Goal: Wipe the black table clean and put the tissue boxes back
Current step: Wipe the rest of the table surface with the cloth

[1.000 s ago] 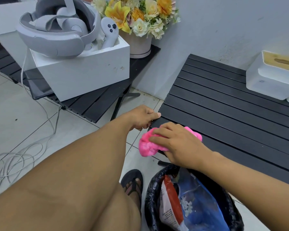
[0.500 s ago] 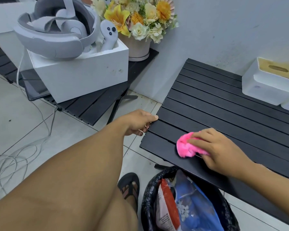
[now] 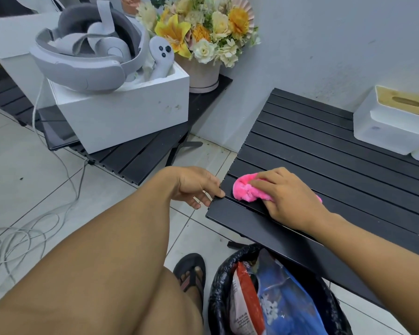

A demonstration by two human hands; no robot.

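Two hands are at work at the near left corner of the black table (image 3: 324, 151). Nearest of all, one bin lined with a black bag (image 3: 271, 293) stands on the floor just under the table's front edge, holding a red wrapper and a blue one, with one sandalled foot beside it. Above it the right hand (image 3: 288, 197) presses flat on one pink cloth (image 3: 246, 188), fingers spread over it rather than curled round, so the cloth is pinned to the slats more than gripped. The left hand (image 3: 196, 184) pinches the table's corner edge, thumb on top and fingertips under, apparently steadying it.

The risks, as I judge them: the table looks like a light slatted folding type, so a hard push could shift or tip it if that steadying hold slips; the fluffy cloth could snag in the gaps between slats; crumbs swept off the edge could miss the bin.

Farther back, one tissue box (image 3: 392, 122) with a wooden lid sits at the table's far right, and a sliver of a second white object shows beside it at the frame edge; whether it is another box I cannot tell. A careless sweep that way could nudge them. On a second black table at the left stand one white box (image 3: 121, 117) carrying one headset (image 3: 87, 61), and one pot of flowers (image 3: 203, 39).
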